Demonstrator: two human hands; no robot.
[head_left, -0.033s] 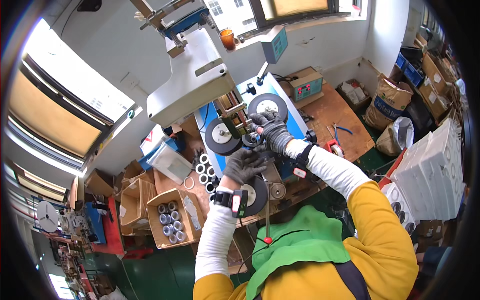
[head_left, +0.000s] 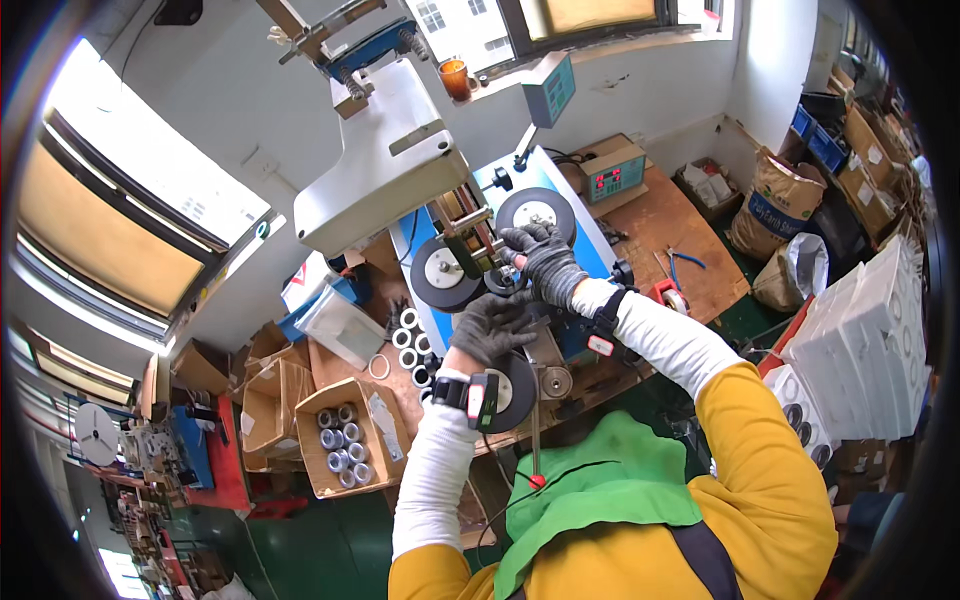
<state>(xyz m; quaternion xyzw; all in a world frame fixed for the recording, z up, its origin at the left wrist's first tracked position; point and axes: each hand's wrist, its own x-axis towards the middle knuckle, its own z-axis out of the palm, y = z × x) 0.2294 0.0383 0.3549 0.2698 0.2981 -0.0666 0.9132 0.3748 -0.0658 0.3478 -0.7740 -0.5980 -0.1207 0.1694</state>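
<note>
A bench-top winding machine [head_left: 385,165] with a pale grey head stands before me, its black rollers with white hubs set around a small dark ring [head_left: 504,281]. My right hand [head_left: 545,264], in a grey glove with a bare fingertip showing, is closed by the winding head between the right roller [head_left: 538,212] and the ring; what its fingers hold is hidden. Below the ring, my left hand [head_left: 490,328] is open, gloved fingers stretched rightward close to it. The left roller [head_left: 446,274] lies just above this hand, and the front roller [head_left: 512,392] is partly covered by my wrist.
White rings [head_left: 404,338] lie on the bench left of the machine. A cardboard box [head_left: 318,482] holds several wound rings. Pliers [head_left: 686,260] and a control box with a red display [head_left: 615,180] are at the right. White foam trays [head_left: 855,345] are stacked further right.
Almost nothing differs. My left hand and wrist have shifted very slightly to the right and up; my right hand keeps its place.
</note>
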